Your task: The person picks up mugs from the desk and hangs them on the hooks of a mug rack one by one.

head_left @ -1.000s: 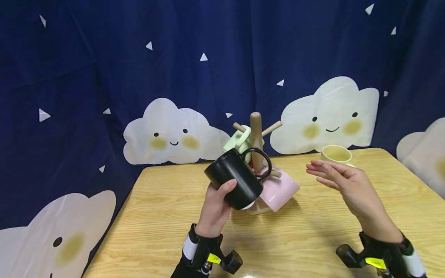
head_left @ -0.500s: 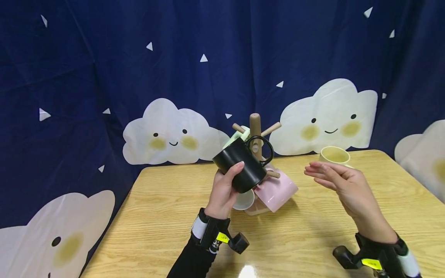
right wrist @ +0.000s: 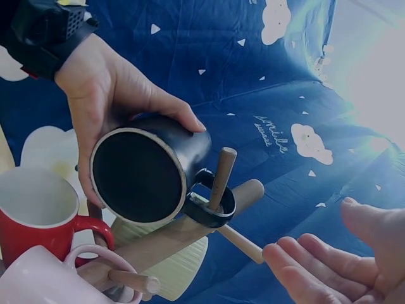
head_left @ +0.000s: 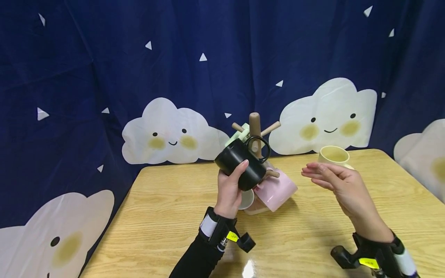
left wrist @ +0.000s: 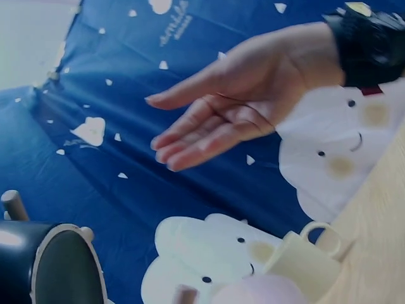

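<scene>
My left hand (head_left: 229, 195) grips the body of a black mug (head_left: 233, 154), which is tilted. In the right wrist view, a peg (right wrist: 223, 174) of the wooden mug tree (head_left: 255, 125) passes through the black mug's handle (right wrist: 212, 215). A pink mug (head_left: 278, 191) hangs on a lower peg. A light green mug (head_left: 240, 135) hangs behind, partly hidden. The right wrist view also has a red mug (right wrist: 31, 239) with a white inside. My right hand (head_left: 337, 181) is held up to the right, fingers extended, holding nothing.
A pale yellow mug (head_left: 333, 155) stands on the wooden table (head_left: 167, 200) at the back right, partly behind my right hand. Another bare peg (head_left: 271, 128) juts from the tree's right side. A dark blue curtain (head_left: 174, 46) with clouds hangs behind the table.
My left hand has moved the black mug up and to the right, bringing its handle to the tree's peg. My right hand has shifted only slightly left.
</scene>
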Motion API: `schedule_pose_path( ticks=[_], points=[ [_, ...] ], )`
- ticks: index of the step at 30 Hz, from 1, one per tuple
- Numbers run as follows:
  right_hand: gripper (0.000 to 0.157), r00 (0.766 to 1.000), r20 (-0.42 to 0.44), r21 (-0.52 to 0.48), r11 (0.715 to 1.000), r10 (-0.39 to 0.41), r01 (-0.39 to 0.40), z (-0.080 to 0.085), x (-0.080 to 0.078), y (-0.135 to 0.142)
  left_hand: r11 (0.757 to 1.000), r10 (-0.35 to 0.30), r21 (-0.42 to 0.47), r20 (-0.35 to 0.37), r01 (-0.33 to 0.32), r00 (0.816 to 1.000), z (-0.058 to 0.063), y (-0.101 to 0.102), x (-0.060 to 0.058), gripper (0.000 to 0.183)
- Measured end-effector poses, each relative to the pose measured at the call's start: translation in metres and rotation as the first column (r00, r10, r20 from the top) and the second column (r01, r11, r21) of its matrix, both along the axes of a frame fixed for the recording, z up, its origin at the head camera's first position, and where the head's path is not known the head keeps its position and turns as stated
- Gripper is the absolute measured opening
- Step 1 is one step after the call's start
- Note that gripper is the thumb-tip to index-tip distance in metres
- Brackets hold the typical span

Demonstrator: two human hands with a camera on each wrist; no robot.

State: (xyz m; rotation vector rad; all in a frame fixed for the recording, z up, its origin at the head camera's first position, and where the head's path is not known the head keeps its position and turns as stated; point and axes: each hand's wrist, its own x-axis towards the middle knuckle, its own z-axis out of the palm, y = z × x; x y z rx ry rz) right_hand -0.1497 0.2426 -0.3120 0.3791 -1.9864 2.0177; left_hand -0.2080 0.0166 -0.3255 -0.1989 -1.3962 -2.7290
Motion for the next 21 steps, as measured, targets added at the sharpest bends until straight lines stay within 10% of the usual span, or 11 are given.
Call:
schedule_pose_path(
  ticks=[21],
  points=[
    [0.028, 0.997, 0.060, 0.085, 0.995, 0.048, -0.053, -0.003, -0.003, -0.001, 0.986, 0.168, -0.025, -0.008, -0.168, 0.986, -0.018, 0.005, 0.001, 0.081]
  ],
)
